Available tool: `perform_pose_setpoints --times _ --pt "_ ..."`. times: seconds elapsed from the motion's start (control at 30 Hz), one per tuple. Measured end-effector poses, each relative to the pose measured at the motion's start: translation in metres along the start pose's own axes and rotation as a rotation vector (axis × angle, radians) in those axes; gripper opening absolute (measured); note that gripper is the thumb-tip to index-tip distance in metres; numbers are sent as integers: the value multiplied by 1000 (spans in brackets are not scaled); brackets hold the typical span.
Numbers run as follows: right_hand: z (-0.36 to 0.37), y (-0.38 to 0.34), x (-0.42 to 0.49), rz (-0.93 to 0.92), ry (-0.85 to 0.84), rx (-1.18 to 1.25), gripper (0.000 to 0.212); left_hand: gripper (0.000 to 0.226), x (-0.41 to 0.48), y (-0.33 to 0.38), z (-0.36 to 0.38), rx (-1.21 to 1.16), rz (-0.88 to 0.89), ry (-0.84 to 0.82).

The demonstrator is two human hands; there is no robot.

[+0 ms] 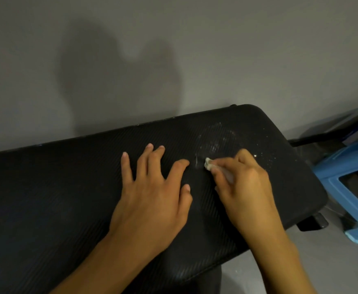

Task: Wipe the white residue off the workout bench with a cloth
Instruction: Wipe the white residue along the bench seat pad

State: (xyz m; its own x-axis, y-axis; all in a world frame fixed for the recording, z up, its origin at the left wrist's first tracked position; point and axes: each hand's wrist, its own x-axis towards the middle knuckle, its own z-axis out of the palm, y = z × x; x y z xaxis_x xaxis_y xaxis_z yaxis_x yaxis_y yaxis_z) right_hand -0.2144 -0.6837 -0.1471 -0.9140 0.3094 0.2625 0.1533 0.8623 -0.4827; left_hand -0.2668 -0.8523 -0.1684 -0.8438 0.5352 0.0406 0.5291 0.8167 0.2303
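Note:
A black padded workout bench (67, 187) with a ribbed cover runs across the view. White residue (218, 143) is smeared and speckled on its right end. My right hand (241, 183) pinches a small pale wad of cloth (208, 164) between thumb and fingertips and presses it on the pad at the residue's near edge. Most of the cloth is hidden inside my fingers. My left hand (152, 187) rests flat on the pad just left of the cloth, fingers spread.
A plain grey wall (173, 49) stands right behind the bench. A blue plastic stool (347, 183) sits on the floor beside the bench's right end. A black bench foot (313, 223) sticks out below the pad's right corner.

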Motion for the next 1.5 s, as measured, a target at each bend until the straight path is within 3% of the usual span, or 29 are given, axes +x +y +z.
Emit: perform_pose_setpoints --times 0.27,0.5,0.7,0.93,1.13,1.23,1.37,1.5 --pt "19 16 84 127 127 -113 23 51 0 0 0 -5 2 10" --pt "0 12 22 -73 -33 -13 21 50 -1 1 -1 0 4 12" --pt "17 29 91 114 132 -127 24 50 -1 0 0 0 3 13" --pt "10 -1 8 -87 -62 36 20 54 1 0 0 9 8 -1" --pt "30 4 60 40 122 -118 21 53 -1 -2 -1 -24 21 1" --pt "41 -3 77 66 101 -149 24 52 -2 -4 -2 -52 28 1" --pt "32 -21 19 -7 30 -70 26 46 -2 -3 -4 -91 34 -4" --pt "17 -24 -37 74 30 -70 24 39 -1 -3 -5 -130 43 -12"
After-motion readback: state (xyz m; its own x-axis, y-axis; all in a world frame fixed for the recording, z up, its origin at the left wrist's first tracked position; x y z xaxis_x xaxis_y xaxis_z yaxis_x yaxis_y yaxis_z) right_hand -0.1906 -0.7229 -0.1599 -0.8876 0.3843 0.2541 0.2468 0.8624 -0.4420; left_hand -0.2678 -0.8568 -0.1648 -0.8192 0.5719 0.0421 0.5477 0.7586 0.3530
